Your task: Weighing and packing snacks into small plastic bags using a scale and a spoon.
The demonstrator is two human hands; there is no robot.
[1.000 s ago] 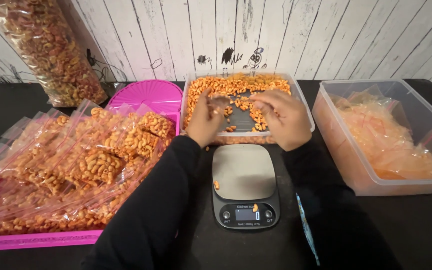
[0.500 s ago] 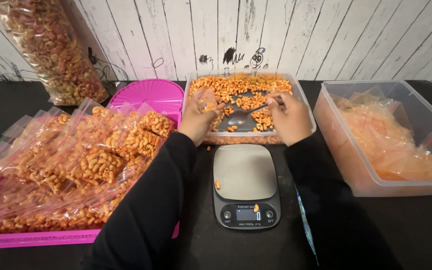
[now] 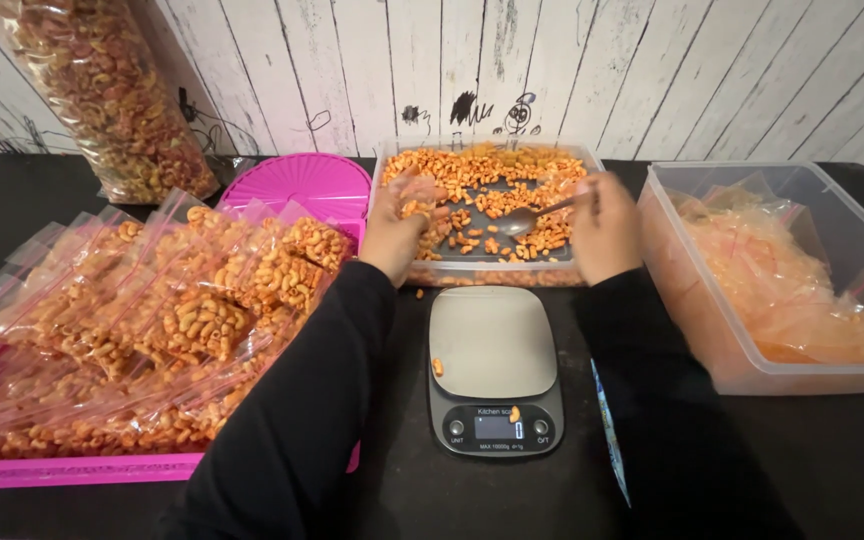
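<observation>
On the black table [image 3: 32,215], the right hand [image 3: 607,228] grips a spoon [image 3: 524,220]; left hand's [image 3: 399,225] grip unclear.

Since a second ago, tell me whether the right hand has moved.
Yes. The right hand, holding a spoon, has drawn back from the middle of the snack tray toward its right edge.

A grey scale [image 3: 493,372] sits on the black table [image 3: 22,215], with 2 stray orange pieces on it. To the left, a pink tray [image 3: 72,468] is heaped with filled bags [image 3: 167,310], and a round pink lid [image 3: 297,188] lies just behind it. A tall sack [image 3: 102,95] of snacks leans on the white plank wall [image 3: 652,70]. At right, a clear tub [image 3: 752,355] holds empty bags [image 3: 797,290].
</observation>
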